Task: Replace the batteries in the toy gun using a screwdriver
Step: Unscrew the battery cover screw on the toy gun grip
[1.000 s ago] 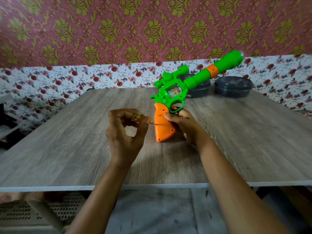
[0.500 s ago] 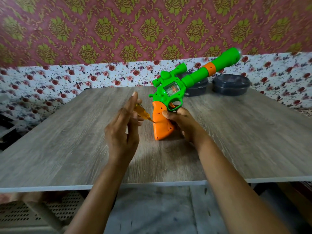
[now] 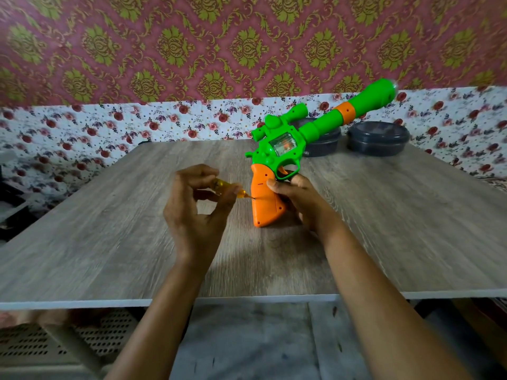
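A green toy gun (image 3: 282, 149) with an orange grip stands butt-down on the wooden table (image 3: 109, 242), its barrel pointing up to the right. My right hand (image 3: 299, 200) clasps the orange grip from the right, thumb across its side. My left hand (image 3: 197, 212) pinches a small screwdriver (image 3: 227, 187) with a clear yellow handle. The screwdriver lies nearly level, and its tip touches the left side of the grip at a screw hole.
Two dark round lidded containers (image 3: 377, 138) sit at the table's far edge behind the gun's barrel. A floral-papered wall stands close behind the table. The table's near edge runs just below my wrists. A perforated white object lies under the table at lower left.
My left hand's fingers spread open around the screwdriver half a second ago and have curled back on its handle. The screwdriver tip stays at the grip. The gun and my right hand barely moved.
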### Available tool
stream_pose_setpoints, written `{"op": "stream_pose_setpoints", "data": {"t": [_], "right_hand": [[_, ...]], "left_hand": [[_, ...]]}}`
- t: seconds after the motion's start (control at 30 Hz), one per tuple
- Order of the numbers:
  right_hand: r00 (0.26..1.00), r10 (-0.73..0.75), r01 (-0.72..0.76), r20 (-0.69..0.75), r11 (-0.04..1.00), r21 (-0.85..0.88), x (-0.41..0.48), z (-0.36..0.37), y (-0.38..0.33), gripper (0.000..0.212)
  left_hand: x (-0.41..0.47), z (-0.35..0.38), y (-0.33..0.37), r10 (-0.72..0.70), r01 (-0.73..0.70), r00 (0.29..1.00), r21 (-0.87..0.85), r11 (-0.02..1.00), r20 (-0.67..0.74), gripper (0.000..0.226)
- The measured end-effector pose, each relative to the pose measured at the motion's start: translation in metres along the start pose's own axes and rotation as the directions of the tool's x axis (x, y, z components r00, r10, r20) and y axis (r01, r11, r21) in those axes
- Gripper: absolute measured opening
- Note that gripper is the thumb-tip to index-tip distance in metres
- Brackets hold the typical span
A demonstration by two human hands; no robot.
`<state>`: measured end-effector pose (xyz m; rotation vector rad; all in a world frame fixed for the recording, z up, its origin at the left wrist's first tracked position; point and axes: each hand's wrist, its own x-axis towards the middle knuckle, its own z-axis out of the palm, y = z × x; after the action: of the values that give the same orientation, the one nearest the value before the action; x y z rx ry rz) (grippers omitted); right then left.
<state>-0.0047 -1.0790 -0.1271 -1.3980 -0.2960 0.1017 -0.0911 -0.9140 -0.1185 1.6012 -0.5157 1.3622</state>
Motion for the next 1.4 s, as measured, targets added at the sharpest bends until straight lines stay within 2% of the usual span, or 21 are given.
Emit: {"op": "stream_pose_setpoints", "data": {"t": [0.17,0.3,0.47,0.57,0.7,0.9,1.07,1.27,1.4], "right_hand": [[1.0,-0.002,0.002,0.006,1.0,0.0,-0.0002,0.0002,-0.0002,0.021],[1.0,0.008,-0.008,0.006,1.0,-0.01,0.0008,0.0,-0.0001,0.024],[1.0,-0.005,0.005,0.016,1.0,0.017,-0.0011,0.002,-0.0005,0.025],[1.0,-0.009,0.009,0.023,1.0,0.004,-0.0011,0.0014,-0.0005,0.024],[1.0,-0.015,0.015,0.026,1.0,0.016,-0.0007,0.0006,-0.0002,0.022],[1.0,-0.01,0.009,0.03,1.0,0.015,-0.0006,0.0018,-0.0002,0.018],[1.0,0.0,0.0,0.021,1.0,0.021,-0.0015,0.0019,-0.0002,0.023],[1.0,0.011,-0.011,0.017,1.0,0.003,-0.0033,0.0024,-0.0026,0.028],[1.0,0.006,-0.006,0.009,1.0,0.008,-0.0036,0.0027,-0.0024,0.035]], "left_hand": [[0.0008,-0.0001,0.0041,-0.047,0.047,0.999,0.005,0.999,0.004,0.034],[0.0008,-0.0022,0.0012,0.012,-0.015,1.0,0.089,0.996,0.028,0.024],[-0.0004,0.0,0.0015,0.086,-0.104,0.988,0.138,0.985,0.126,0.037],[-0.0005,0.0,-0.0002,0.076,-0.091,0.992,0.15,0.984,0.102,0.041],[-0.0015,-0.0009,-0.0001,0.03,-0.035,0.998,0.089,0.995,0.052,0.031],[-0.0029,0.0007,-0.0001,-0.025,0.024,0.999,0.038,0.999,0.028,0.04],[-0.0006,-0.0012,-0.0016,0.064,-0.073,0.995,0.119,0.99,0.083,0.021],[0.0007,-0.0019,-0.0009,0.075,-0.087,0.993,0.133,0.987,0.091,0.027],[0.0,-0.0014,-0.0015,0.051,-0.058,0.997,0.152,0.987,0.053,0.023]]}}
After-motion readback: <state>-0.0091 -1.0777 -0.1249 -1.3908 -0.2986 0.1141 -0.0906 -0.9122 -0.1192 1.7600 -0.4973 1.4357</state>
